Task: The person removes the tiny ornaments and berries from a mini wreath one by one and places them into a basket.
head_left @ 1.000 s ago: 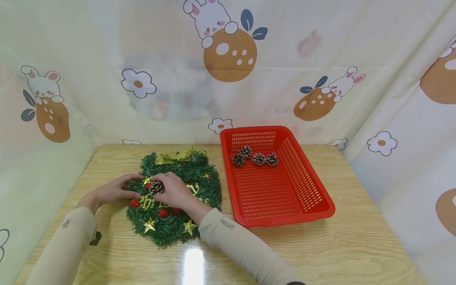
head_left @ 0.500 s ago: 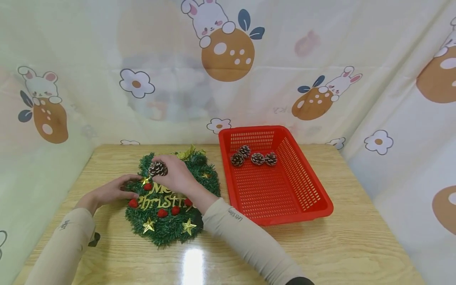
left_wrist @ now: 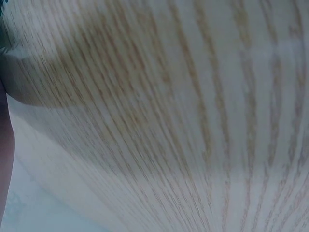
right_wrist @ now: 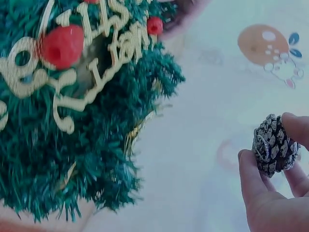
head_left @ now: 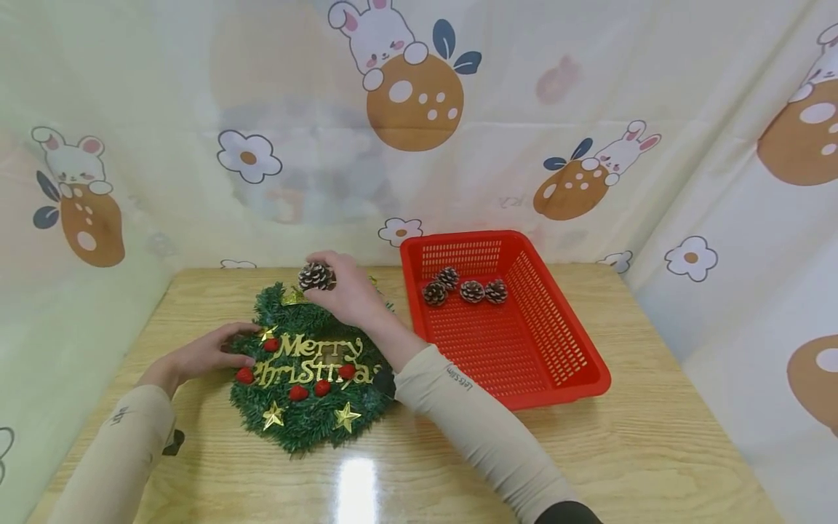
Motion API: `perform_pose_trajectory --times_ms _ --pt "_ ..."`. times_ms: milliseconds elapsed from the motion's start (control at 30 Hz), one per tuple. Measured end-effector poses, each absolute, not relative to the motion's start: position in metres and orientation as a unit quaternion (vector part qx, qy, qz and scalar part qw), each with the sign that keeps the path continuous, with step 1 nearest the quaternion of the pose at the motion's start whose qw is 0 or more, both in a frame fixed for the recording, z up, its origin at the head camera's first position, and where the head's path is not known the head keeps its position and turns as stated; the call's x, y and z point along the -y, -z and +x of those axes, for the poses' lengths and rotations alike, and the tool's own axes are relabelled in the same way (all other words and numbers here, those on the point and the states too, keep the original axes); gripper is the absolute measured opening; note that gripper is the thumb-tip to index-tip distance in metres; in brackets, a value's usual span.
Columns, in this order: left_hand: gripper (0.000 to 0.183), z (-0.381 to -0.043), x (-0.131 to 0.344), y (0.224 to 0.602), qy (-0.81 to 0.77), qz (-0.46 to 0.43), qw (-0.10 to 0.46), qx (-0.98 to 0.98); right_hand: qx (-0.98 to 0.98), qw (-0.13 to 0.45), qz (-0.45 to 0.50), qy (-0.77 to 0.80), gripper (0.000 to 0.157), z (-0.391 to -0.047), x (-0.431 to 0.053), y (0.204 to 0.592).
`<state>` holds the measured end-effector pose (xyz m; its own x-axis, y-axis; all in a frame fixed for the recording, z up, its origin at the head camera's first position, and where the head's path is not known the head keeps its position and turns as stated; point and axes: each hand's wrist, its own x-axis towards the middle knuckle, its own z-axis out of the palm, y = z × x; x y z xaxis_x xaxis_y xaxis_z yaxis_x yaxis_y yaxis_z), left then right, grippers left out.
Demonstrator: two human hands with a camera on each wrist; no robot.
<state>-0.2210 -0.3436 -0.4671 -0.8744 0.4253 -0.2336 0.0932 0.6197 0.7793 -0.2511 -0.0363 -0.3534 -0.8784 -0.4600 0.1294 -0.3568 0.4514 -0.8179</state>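
Green wreath (head_left: 308, 418), left hand (head_left: 203, 353) at edge, fingers apart, right hand (head_left: 350, 291) above, fingers pinching a pinecone (head_left: 315, 277)

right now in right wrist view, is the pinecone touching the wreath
No, the right hand holds the pinecone with pale cloth showing between it and the wreath.

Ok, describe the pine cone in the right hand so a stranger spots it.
On the table, find the green wreath. Near its far edge, the right hand pinches a pine cone with pale tips. Only this one is held; four other cones lie in the red basket.
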Motion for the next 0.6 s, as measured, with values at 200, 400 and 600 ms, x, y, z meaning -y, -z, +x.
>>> perform_pose_trajectory --times_ms 200,400,600 --pt "0.069 -0.221 0.344 0.470 -0.409 0.153 0.201 -0.877 -0.851 0.038 -0.217 0.477 0.054 -0.263 0.019 0.349" --pt "0.070 -0.220 0.343 0.469 -0.415 0.154 0.201 -0.874 -0.862 0.027 -0.185 0.471 0.055 -0.273 -0.002 0.345" --pt "0.070 -0.220 0.343 0.467 -0.410 0.153 0.200 -0.876 -0.860 0.025 -0.157 0.485 0.054 -0.278 -0.016 0.347"
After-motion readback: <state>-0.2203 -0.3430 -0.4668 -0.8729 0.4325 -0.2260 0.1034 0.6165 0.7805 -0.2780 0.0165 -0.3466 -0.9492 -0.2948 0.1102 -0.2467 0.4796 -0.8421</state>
